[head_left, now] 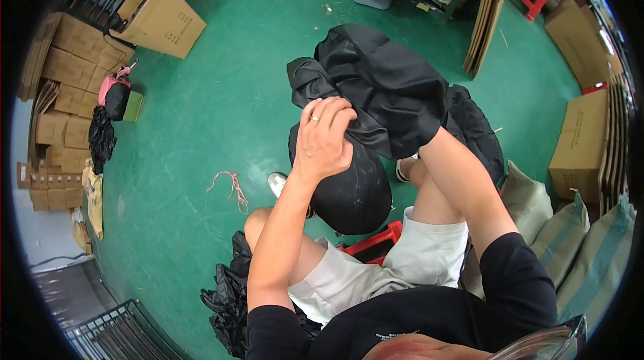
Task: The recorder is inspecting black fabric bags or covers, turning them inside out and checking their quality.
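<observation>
My left hand [325, 133] curls its fingers over a gathered edge of a black fabric cover [382, 85], slightly shiny and creased, held up before my knees. My right forearm [463, 175] runs into the cover's right side, where the cloth hides that whole hand. Under the cover, between my legs, is a smooth rounded black piece [352, 192]; whether it joins the cover cannot be made out. Another puffy black piece [475, 128] lies beyond my right knee.
Crumpled black plastic [228, 299] lies by my left leg, red string [235, 191] on the green floor. A red plastic stool [376, 242] shows between my thighs. Woven sacks [557, 232] stand at right. Cartons [70, 71] are stacked at left; an open carton [164, 18] stands farther off.
</observation>
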A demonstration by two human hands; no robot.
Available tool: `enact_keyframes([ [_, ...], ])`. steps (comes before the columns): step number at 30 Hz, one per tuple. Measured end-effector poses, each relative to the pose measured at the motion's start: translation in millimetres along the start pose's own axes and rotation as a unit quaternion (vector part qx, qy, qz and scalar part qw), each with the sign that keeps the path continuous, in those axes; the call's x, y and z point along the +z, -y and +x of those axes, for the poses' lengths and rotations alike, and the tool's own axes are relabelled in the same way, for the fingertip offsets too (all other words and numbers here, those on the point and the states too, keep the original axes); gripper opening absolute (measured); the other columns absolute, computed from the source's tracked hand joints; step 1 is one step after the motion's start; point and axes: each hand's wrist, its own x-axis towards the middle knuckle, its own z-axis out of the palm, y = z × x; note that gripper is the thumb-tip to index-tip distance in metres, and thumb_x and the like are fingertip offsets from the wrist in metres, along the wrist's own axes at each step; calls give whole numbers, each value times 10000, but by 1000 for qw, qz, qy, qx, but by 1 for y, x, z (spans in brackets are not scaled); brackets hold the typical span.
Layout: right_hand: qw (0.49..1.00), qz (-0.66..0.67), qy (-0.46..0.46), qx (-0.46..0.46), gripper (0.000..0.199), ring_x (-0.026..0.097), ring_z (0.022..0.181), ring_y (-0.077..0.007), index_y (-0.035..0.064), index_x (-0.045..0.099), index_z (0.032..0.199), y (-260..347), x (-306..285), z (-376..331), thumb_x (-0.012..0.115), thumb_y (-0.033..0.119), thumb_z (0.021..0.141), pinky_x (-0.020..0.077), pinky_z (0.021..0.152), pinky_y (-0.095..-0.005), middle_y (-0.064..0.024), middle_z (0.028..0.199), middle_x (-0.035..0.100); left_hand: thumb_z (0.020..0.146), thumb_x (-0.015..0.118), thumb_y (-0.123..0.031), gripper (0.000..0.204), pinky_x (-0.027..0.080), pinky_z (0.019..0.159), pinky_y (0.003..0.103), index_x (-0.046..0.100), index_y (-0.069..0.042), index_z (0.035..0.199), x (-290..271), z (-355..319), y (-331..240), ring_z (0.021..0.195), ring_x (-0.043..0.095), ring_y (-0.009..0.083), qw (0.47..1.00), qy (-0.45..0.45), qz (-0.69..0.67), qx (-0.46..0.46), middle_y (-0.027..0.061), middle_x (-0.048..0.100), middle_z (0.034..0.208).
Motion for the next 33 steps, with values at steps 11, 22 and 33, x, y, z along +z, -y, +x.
enact_keyframes([
  [11, 996, 77, 30, -16, 297, 628, 781, -154, 6, 662, 956, -26, 48, -26, 547, -4, 683, 503, 726, -284, -50, 897, 673, 804, 750, -194, 495, 473, 814, 377, 440, 1, 1137, 34, -13, 45, 958, 563, 278, 891, -143, -178, -391, 150, 547, 1005],
  [22, 988, -149, 27, -12, 145, 576, 621, -117, -32, 650, 693, -39, 61, -32, 580, -53, 568, 422, 558, -274, -20, 659, 633, 877, 559, -92, 136, 484, 748, 383, 580, 11, 962, 28, -29, 68, 810, 613, 269, 908, -255, -32, -331, 156, 625, 886],
  [33, 863, -495, -105, -4, 245, 645, 864, -256, -44, 620, 830, -27, 27, -20, 478, 32, 645, 486, 738, -404, -218, 822, 649, 1015, 411, -372, 490, 426, 1018, 416, 536, 19, 1281, -30, -37, 106, 1156, 566, 286, 531, -301, -650, -453, 137, 579, 1291],
])
